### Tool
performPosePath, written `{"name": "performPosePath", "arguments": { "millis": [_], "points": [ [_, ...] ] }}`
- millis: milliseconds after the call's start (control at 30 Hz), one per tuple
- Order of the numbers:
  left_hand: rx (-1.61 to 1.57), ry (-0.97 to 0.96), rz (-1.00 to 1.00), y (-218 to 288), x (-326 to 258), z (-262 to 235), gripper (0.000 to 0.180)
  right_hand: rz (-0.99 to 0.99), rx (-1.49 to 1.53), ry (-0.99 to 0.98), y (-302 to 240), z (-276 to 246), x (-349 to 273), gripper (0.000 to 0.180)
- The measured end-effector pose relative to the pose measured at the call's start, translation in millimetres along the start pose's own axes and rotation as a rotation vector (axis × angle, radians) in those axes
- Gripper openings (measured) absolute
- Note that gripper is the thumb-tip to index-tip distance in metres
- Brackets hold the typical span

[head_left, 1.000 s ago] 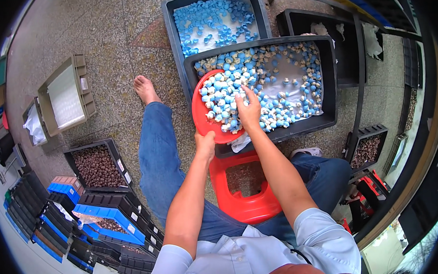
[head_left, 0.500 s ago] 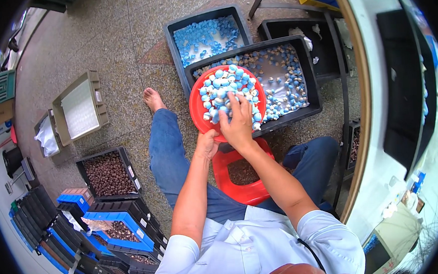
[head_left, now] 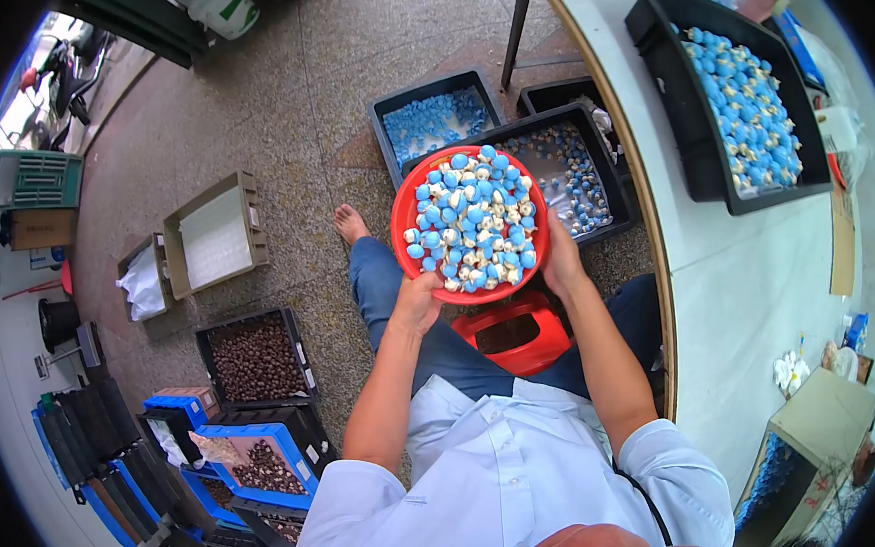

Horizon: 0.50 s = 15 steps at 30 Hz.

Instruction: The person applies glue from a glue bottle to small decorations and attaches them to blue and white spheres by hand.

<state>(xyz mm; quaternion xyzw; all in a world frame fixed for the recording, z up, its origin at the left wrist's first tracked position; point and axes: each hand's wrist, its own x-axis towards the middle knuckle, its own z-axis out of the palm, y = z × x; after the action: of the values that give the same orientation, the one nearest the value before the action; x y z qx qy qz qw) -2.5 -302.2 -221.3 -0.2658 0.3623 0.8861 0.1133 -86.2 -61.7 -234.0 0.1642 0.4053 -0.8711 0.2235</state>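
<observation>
A red round basin [head_left: 479,297] is held up in front of me, heaped with small round blue-and-white pieces [head_left: 474,211]. My left hand [head_left: 418,303] grips its near left rim, with the thumb on the edge. On the right side my right hand [head_left: 563,256] is closed around the rim, its fingers partly hidden under the basin. Just beyond and partly covered by the basin lies a black tray [head_left: 615,187] of similar blue-and-white pieces. Behind it sits another dark tray [head_left: 380,127] holding loose blue bits.
A red stool [head_left: 552,342] stands below the basin, between my legs. To the right, a pale table [head_left: 711,317] carries a black tray [head_left: 684,128] full of blue-and-white pieces. Leftward on the floor are a beige crate [head_left: 253,210], a crate of brown pieces [head_left: 307,357] and stacked bins [head_left: 293,448].
My right hand has gone from among the pieces to the basin's right rim. The basin is now more level, and the view has shifted so more of the table shows.
</observation>
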Motion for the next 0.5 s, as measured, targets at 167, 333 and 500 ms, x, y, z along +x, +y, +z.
{"name": "performPosePath", "arguments": {
  "millis": [167, 333, 500],
  "points": [
    [0.086, -0.062, 0.039, 38.9, -62.7, 25.7, 0.071, -0.215, -0.116, 0.078, -15.7, 53.9, -71.0, 0.043],
    [0.194, -0.237, 0.096, 84.2, -122.2, 77.1, 0.073, -0.372, 0.028, 0.049, -46.3, 89.0, -162.0, 0.048],
    [0.224, -0.511, 0.029, 98.6, -164.9, 138.1, 0.077, -0.521, 0.028, 0.097, -84.9, 98.7, -270.9, 0.049]
  ]
}}
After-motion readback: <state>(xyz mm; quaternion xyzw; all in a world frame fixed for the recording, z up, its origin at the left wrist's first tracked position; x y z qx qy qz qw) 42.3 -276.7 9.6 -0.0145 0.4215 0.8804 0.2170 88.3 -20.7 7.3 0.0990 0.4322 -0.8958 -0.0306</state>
